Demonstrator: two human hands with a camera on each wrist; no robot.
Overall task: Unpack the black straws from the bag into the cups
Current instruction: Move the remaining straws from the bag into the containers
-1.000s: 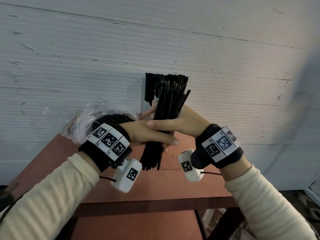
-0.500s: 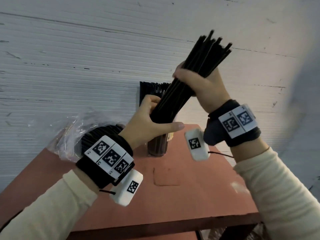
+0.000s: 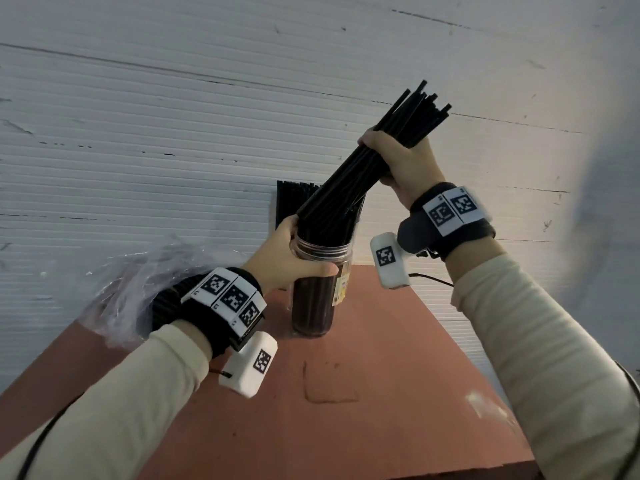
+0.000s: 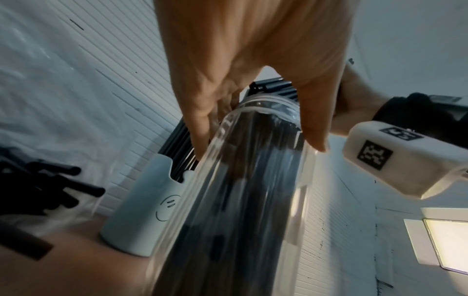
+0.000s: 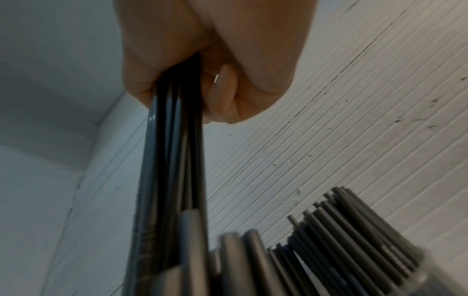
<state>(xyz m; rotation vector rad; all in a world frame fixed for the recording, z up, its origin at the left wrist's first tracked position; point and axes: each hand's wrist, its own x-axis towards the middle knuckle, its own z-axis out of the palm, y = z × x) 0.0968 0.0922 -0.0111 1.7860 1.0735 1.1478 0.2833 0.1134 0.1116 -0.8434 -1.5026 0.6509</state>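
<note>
My right hand (image 3: 398,157) grips a bundle of black straws (image 3: 349,174) held slanting, its lower ends at the mouth of a tall clear cup (image 3: 317,289) that holds several straws. My left hand (image 3: 294,251) holds that cup near its rim; in the left wrist view the fingers (image 4: 200,120) and thumb wrap the clear cup (image 4: 240,200). The right wrist view shows my right hand (image 5: 202,80) closed round the black straws (image 5: 172,160). Behind stands a white cup (image 4: 142,216) full of straws. The clear plastic bag (image 3: 131,292) with more straws lies at the left.
The cups stand near the back of a reddish-brown table (image 3: 346,410), close to a white ribbed wall (image 3: 173,133). The table's front edge runs along the lower right. A bright window patch (image 4: 450,244) shows in the left wrist view.
My right hand lifted the straw bundle up and tilted it over the clear cup. My left hand let go of the bundle and took hold of the cup's rim.
</note>
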